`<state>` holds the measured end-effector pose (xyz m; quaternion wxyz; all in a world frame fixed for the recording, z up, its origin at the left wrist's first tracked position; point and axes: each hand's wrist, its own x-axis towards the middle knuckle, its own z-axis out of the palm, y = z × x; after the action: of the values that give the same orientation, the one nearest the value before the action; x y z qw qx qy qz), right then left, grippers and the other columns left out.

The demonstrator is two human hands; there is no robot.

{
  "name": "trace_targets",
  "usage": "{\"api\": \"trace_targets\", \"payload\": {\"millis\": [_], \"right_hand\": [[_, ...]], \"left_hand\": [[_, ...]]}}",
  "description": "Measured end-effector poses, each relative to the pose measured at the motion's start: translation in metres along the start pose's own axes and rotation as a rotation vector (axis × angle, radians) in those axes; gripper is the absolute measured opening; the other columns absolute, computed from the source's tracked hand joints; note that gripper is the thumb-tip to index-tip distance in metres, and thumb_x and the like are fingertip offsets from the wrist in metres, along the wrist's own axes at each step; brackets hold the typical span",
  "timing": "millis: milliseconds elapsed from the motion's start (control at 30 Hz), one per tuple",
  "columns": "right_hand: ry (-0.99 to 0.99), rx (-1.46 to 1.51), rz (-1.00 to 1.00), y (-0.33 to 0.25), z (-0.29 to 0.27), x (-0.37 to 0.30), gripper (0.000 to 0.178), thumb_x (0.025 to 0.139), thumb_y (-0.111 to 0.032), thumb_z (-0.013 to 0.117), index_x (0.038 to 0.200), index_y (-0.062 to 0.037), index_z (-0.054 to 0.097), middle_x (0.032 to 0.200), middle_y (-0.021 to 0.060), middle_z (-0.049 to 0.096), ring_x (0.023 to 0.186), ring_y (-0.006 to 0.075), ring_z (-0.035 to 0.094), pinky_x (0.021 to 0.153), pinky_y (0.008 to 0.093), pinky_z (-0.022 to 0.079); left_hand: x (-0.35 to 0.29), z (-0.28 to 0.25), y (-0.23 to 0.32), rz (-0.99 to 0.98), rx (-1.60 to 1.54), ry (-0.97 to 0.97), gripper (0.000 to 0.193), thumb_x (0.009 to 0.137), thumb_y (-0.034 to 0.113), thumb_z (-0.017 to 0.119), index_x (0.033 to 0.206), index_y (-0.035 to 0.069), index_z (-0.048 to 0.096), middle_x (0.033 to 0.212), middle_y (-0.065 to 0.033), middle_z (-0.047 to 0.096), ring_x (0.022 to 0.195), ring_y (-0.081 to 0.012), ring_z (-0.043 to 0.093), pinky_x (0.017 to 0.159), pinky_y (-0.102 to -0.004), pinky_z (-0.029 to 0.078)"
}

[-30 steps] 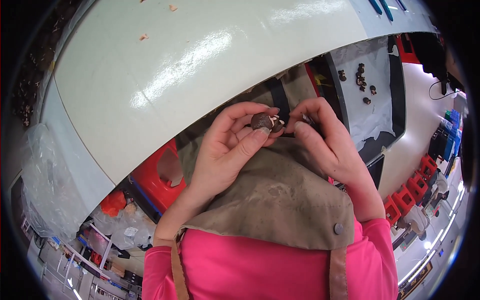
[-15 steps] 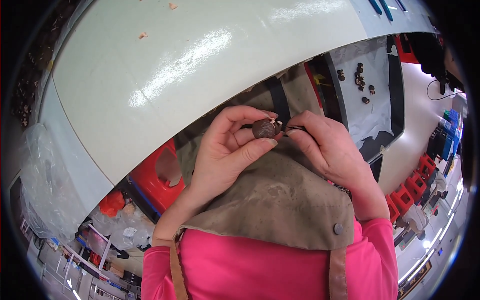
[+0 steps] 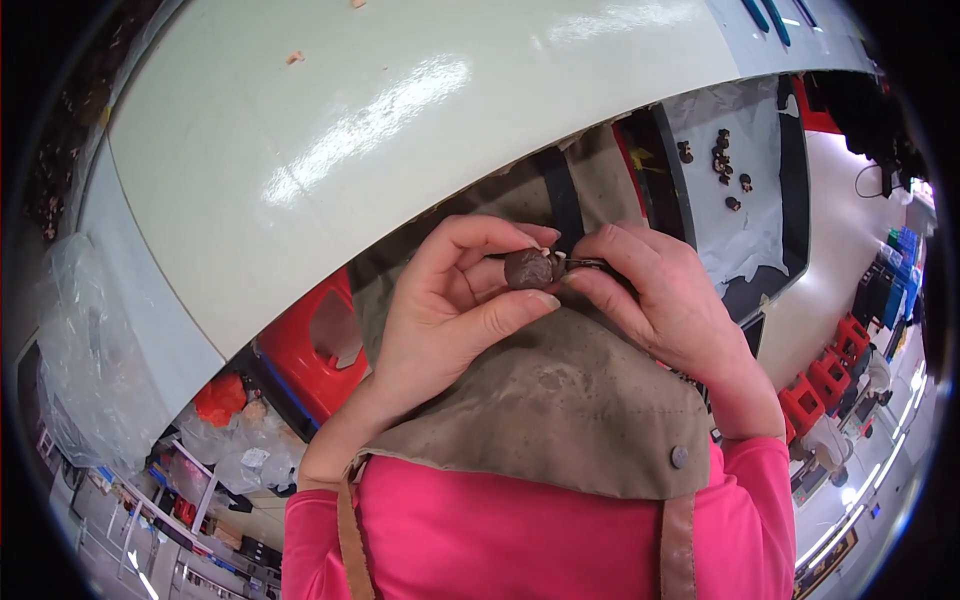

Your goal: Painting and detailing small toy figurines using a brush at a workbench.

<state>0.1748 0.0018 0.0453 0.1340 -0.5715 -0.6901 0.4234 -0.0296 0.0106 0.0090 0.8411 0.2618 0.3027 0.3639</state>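
Between the thumb and fingers of my left hand (image 3: 465,290) is a small dark brown figurine (image 3: 530,268), rounded, with pale bits at its right end. My right hand (image 3: 645,285) pinches a thin dark metal tool (image 3: 588,264), whose tip meets or nearly meets the figurine's right end. The tool's exact kind is hidden by my fingers. Both hands are held above my brown apron (image 3: 560,400), just off the table's near edge.
A pale glossy table (image 3: 330,130) lies ahead, with a small crumb (image 3: 294,58) on it. To the right, a dark tray (image 3: 735,240) lined with white sheet holds several small brown figurines (image 3: 722,160). A red stool (image 3: 310,345) and plastic bags (image 3: 255,450) are at the left.
My right hand has shifted slightly and shows more of the thin tool. The brown figurine has turned a little in my left fingers.
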Motion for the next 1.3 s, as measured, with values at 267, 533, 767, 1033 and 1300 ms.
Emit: {"api": "trace_targets", "payload": {"millis": [267,533,767,1033,1300], "right_hand": [[-0.088,0.013,-0.156,-0.022,0.025,0.009,0.011,0.083,-0.016,0.062,0.086,-0.0057,0.059,0.076,0.0106,0.056,0.07,0.0307,0.056,0.061,0.0373,0.045],[-0.108,0.035,-0.25,-0.026,0.034,0.002,0.013,0.084,-0.017,0.062,0.087,-0.0058,0.057,0.076,0.0105,0.053,0.068,0.0316,0.055,0.059,0.0381,0.045],[-0.161,-0.019,-0.268,-0.014,0.025,-0.008,0.016,0.086,-0.02,0.061,0.087,-0.0053,0.054,0.077,0.0114,0.054,0.069,0.0319,0.056,0.059,0.0396,0.045],[-0.187,-0.068,-0.315,-0.007,0.02,-0.011,0.019,0.086,-0.024,0.06,0.085,-0.0055,0.054,0.077,0.0107,0.054,0.07,0.0307,0.056,0.058,0.0395,0.046],[-0.181,-0.092,-0.302,-0.004,0.02,-0.009,0.02,0.086,-0.025,0.06,0.085,-0.006,0.054,0.077,0.01,0.054,0.071,0.0304,0.057,0.059,0.0397,0.046]], "left_hand": [[-0.053,-0.013,0.014,0.024,-0.014,0.098,0.033,0.085,-0.009,0.057,0.114,0.002,0.046,0.128,-0.0165,0.047,0.11,-0.0195,0.055,0.093,-0.0306,0.046],[-0.081,-0.008,0.002,0.052,-0.086,0.156,0.032,0.082,-0.007,0.061,0.109,0.002,0.046,0.122,-0.0147,0.049,0.107,-0.0228,0.058,0.091,-0.0321,0.048],[-0.075,0.002,-0.008,0.021,-0.107,0.125,0.033,0.082,-0.007,0.062,0.109,0.002,0.046,0.12,-0.0144,0.05,0.106,-0.0228,0.058,0.092,-0.033,0.048],[-0.071,0.012,-0.014,0.003,-0.087,0.148,0.033,0.081,-0.007,0.063,0.109,0.002,0.047,0.119,-0.0139,0.05,0.104,-0.0221,0.059,0.091,-0.0332,0.049],[-0.066,0.011,-0.013,0.0,-0.054,0.136,0.033,0.081,-0.006,0.064,0.109,0.002,0.048,0.118,-0.0141,0.051,0.102,-0.0224,0.06,0.09,-0.0328,0.05]]}}
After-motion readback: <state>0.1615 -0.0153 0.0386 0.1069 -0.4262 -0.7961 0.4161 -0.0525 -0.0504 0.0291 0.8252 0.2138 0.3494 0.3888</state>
